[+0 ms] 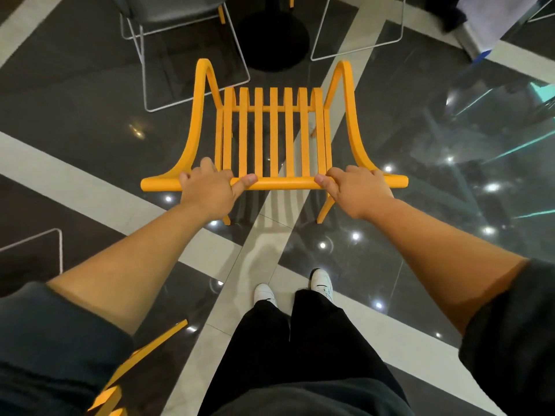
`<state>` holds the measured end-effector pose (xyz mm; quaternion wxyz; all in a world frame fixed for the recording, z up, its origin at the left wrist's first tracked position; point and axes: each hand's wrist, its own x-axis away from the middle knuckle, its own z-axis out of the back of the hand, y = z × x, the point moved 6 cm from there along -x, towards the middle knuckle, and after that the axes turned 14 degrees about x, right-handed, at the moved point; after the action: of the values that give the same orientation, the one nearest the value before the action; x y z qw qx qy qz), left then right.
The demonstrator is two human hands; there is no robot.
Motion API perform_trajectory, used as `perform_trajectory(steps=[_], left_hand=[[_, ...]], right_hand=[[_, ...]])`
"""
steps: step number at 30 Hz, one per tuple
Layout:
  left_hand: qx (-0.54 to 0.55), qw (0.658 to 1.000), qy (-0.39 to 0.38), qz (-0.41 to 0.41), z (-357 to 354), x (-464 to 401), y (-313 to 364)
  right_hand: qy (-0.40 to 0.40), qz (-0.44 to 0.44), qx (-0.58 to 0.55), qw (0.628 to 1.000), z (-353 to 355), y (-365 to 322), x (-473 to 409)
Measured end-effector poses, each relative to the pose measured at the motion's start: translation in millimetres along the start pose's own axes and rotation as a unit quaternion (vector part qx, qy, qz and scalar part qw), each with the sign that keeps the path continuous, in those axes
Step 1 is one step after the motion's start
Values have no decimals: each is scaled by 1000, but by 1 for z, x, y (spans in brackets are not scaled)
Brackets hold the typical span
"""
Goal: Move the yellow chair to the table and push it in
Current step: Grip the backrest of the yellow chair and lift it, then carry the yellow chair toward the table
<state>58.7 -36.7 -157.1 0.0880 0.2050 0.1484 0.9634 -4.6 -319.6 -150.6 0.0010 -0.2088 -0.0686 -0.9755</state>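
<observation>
The yellow chair (274,136) stands in front of me on the dark glossy floor, seen from above and behind, with a slatted seat and curved armrests. My left hand (210,187) grips the left part of its top back rail. My right hand (354,190) grips the right part of the same rail. The table is seen only by its round black base (271,37), beyond the chair's front. The tabletop is out of view.
A grey chair on a white wire frame (168,31) stands at the far left of the table base, and another white wire frame (360,31) at its right. Part of a second yellow chair (144,364) lies at my lower left. My feet (294,289) are just behind the chair.
</observation>
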Motion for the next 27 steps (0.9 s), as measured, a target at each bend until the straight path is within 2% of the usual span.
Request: perform_trajectory(steps=[3, 10, 19, 27], left_hand=[[4, 1000, 13, 6, -6, 10, 2], [-3, 999, 41, 13, -8, 11, 3], [4, 999, 28, 29, -13, -15, 42], [19, 997, 47, 57, -33, -42, 116]], right_hand=[[53, -5, -18, 998, -3, 3, 11], [102, -8, -29, 994, -8, 8, 9], [47, 7, -27, 999, -2, 55, -17], [67, 33, -25, 997, -4, 143, -49]])
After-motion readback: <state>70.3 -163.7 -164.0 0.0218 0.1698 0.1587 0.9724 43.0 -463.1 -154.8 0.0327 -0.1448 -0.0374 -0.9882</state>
